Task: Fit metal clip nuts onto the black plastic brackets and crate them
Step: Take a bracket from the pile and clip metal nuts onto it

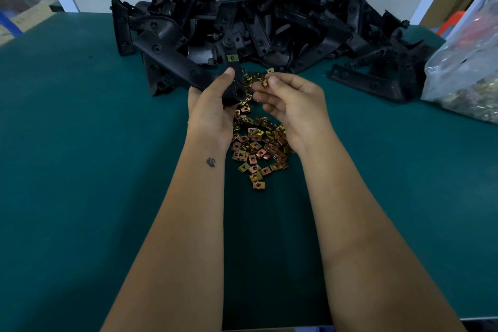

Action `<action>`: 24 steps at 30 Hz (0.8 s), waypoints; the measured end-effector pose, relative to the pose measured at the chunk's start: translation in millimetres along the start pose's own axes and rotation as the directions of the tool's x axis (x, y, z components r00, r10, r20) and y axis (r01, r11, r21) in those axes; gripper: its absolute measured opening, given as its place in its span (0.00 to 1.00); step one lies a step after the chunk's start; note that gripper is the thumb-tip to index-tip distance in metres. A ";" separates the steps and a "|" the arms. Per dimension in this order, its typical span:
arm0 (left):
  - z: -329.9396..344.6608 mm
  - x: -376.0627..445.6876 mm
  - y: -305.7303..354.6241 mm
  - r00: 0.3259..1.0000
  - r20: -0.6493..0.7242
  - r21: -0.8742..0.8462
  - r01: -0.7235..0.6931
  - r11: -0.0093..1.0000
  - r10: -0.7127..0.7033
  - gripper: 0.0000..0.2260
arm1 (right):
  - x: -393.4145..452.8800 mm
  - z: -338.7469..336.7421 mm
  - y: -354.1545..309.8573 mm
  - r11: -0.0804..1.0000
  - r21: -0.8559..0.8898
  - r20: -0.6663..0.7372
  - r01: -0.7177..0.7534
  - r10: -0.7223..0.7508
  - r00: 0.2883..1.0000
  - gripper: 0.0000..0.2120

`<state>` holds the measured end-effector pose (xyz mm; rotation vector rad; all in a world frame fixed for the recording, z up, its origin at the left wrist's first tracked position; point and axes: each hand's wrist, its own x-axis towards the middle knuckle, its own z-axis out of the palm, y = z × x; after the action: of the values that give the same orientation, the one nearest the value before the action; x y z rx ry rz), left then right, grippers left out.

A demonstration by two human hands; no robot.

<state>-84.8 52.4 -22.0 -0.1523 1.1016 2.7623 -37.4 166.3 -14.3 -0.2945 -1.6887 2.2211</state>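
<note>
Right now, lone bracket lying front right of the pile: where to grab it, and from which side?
Probably the long flat bar of that bracket. It lies low on the green mat, apart from the bracket pile, with its near edge unobstructed. Come from above on the near side and pinch across the bar's width. Avoid the right end: it rises into a bulkier shape close to the plastic bag.
</note>
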 end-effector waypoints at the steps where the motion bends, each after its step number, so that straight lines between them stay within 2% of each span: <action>1: 0.0 0.0 0.0 1.000 0.000 -0.002 0.001 1.000 -0.001 0.17 | 0.1 0.0 -0.4 1.000 0.002 -0.003 0.001 -0.001 1.000 0.05; 10: 1.3 -1.0 -0.3 1.000 -0.021 0.028 0.018 0.999 -0.017 0.22 | 0.3 -0.1 -1.3 0.993 0.118 0.059 0.028 -0.035 0.998 0.08; 13: 1.1 -0.3 -1.3 1.000 -0.019 0.023 0.019 1.000 -0.019 0.18 | 1.1 0.2 0.3 0.994 0.077 0.041 0.079 -0.083 0.996 0.09; 18: 2.3 0.8 -2.3 1.000 -0.006 0.024 0.020 1.000 -0.020 0.14 | 2.7 -0.7 2.8 0.978 -0.128 -0.010 0.165 -0.168 0.986 0.10; 22: 2.2 0.4 -3.8 0.999 0.027 0.062 0.032 0.998 -0.033 0.15 | 3.1 1.5 1.6 0.985 -0.076 -0.041 0.158 -0.161 0.986 0.09; 24: 1.7 0.8 -4.0 0.998 0.046 0.073 0.032 0.997 -0.035 0.16 | 2.9 1.3 2.2 0.974 -0.112 -0.039 0.199 -0.205 0.978 0.08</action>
<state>-84.9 56.5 -23.6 -0.0945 1.1732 2.6782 -40.9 165.8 -15.9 -0.1929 -1.7313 1.9653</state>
